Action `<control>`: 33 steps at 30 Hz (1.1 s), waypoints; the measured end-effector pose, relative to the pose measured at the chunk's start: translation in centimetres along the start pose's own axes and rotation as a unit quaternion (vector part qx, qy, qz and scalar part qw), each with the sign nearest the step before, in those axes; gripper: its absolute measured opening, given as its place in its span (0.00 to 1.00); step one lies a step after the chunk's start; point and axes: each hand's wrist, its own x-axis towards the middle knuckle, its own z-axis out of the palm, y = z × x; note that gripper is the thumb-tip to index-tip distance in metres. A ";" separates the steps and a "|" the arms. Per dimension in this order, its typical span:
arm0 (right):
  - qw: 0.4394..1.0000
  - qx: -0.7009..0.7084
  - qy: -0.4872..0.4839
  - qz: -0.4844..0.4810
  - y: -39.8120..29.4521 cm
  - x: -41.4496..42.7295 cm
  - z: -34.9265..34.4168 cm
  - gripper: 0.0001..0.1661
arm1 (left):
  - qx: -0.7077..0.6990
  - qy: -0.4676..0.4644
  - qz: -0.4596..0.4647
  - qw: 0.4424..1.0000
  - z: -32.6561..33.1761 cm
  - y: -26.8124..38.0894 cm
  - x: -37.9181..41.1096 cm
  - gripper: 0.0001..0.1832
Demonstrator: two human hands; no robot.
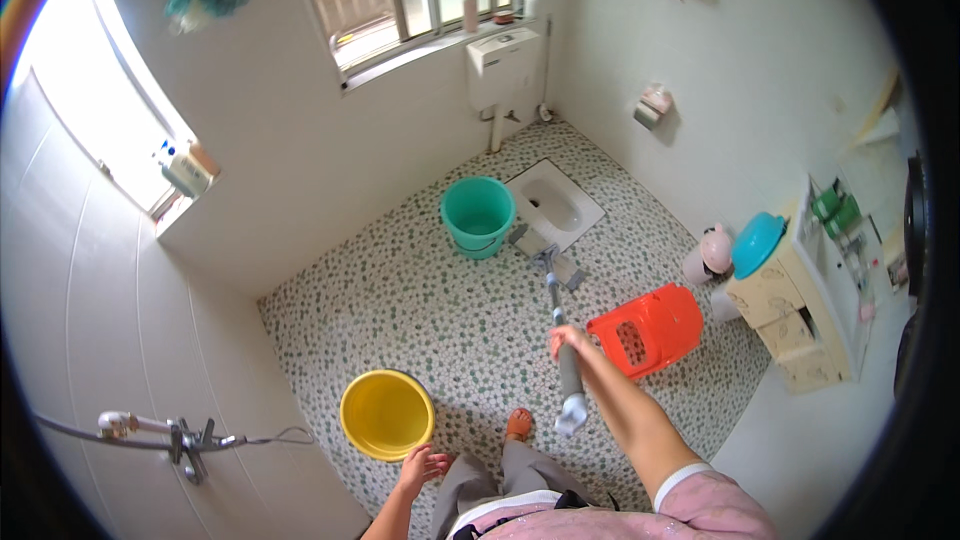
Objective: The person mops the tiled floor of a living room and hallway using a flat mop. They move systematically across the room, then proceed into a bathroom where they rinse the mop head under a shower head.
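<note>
My right hand (571, 339) grips the grey handle (571, 379) of a flat mop, below its blue-white end cap. The flat mop head (534, 241) rests on the pebble-patterned floor, close to the near edge of the squat toilet (556, 204). My left hand (421, 469) holds nothing; its fingers are spread beside the rim of a yellow plastic basin (386, 416). Left of the mop head stands a green plastic bucket (478, 219) with its handle hanging down. To the right of the mop handle, a red plastic stool (660, 326) lies tipped over.
A vanity cabinet (795, 315) carries a blue basin (757, 244) on the right, with a pink-white bin (709, 255) near it. A toilet cistern (502, 64) hangs below the window. At left, a shower mixer (193, 444) juts from the wall.
</note>
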 end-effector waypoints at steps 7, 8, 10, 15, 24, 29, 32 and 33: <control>0.999 0.004 -0.025 0.030 -6.6 -3.6 2.6 0.18 | -0.112 0.035 -0.020 0.993 -3.8 -2.8 -2.5 0.17; 0.999 -0.007 -0.029 0.038 -6.6 -6.4 3.1 0.15 | -0.133 0.023 -0.005 0.991 -4.6 -3.2 -2.6 0.17; 0.997 0.025 0.010 0.069 -6.1 -12.5 6.8 0.08 | -0.142 0.043 -0.021 0.989 -5.8 -3.3 -2.6 0.17; 0.983 0.097 0.031 0.154 -2.5 -22.0 13.3 0.09 | -0.113 0.017 0.001 0.993 -8.7 -3.0 -1.0 0.16; 0.951 0.209 -0.080 0.213 7.0 -21.4 16.6 0.16 | -0.098 0.003 0.017 0.995 -10.4 0.5 -1.3 0.15; 0.933 0.244 -0.119 0.235 9.3 -21.6 18.9 0.16 | -0.138 -0.018 0.016 0.990 -10.6 0.6 0.0 0.15; 0.943 0.207 -0.120 0.233 9.5 -25.0 19.2 0.21 | -0.152 -0.027 0.036 0.987 -9.1 2.4 1.1 0.15; 0.950 0.184 -0.115 0.224 9.3 -26.7 19.1 0.24 | -0.149 -0.026 0.039 0.988 -8.1 3.2 1.6 0.16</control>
